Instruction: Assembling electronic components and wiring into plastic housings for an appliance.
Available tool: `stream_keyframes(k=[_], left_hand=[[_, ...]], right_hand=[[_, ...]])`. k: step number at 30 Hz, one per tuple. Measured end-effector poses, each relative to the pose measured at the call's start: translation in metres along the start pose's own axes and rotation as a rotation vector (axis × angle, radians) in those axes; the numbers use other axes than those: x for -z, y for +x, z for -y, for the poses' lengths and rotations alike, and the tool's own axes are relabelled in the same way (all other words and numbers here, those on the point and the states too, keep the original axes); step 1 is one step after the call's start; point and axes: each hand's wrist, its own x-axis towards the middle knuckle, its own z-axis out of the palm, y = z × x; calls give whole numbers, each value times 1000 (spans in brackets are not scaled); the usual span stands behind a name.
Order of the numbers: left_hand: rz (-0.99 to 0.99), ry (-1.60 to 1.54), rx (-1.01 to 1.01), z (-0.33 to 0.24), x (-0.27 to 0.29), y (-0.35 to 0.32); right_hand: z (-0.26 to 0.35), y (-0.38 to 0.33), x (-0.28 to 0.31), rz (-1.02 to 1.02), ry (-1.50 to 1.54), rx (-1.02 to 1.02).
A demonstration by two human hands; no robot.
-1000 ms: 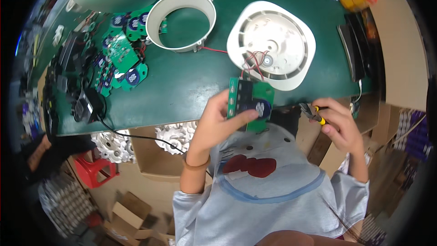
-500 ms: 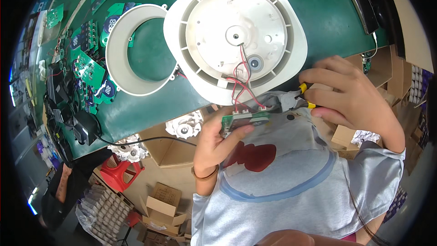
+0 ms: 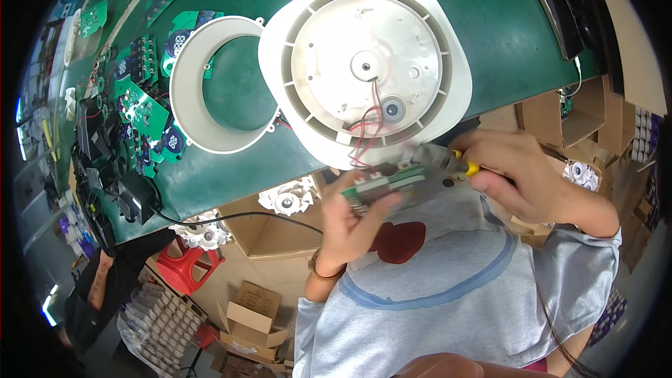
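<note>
Two hands: both work close together just past the near edge of the table, below the round white housing.
Table (image 3: 490,21): green top, running across the upper part of the view.
Round housing (image 3: 364,63): big white plastic disc with ribs, lying flat at the table's near edge; red and black wires (image 3: 364,133) run from its middle down to the circuit board.
White ring (image 3: 203,91): wide plastic ring, flat on the table, just left of the housing and touching or nearly touching it.
Loose boards (image 3: 143,108): a scatter of green circuit boards on the table left of the ring.
Left hand (image 3: 350,220): fingers curled shut around the circuit board, thumb on its near face.
Right hand (image 3: 521,175): fingers closed around the yellow-handled tool, just right of the board.
Circuit board (image 3: 385,183): small and green, held edge-on in the left hand, under the housing's rim.
Tool (image 3: 467,165): only a bit of yellow handle shows between the right fingers; its tip is blurred near the board.
</note>
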Motion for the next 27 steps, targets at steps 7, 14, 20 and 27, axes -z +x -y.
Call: stream_keyframes(k=[7,14,20,27], left_hand=[[110,369,-73,-11,8,2],[-19,892,-448,-15,4,2],[-41,966,-531,-11,4,2],[-82,1179,-551,-17,2,0]], right_hand=[[13,-13,6,51,-75,-174],[29,-9,-3,89,160,-211],[28,-7,-9,110,128,-147],[35,-1,-3,84,-82,-113]])
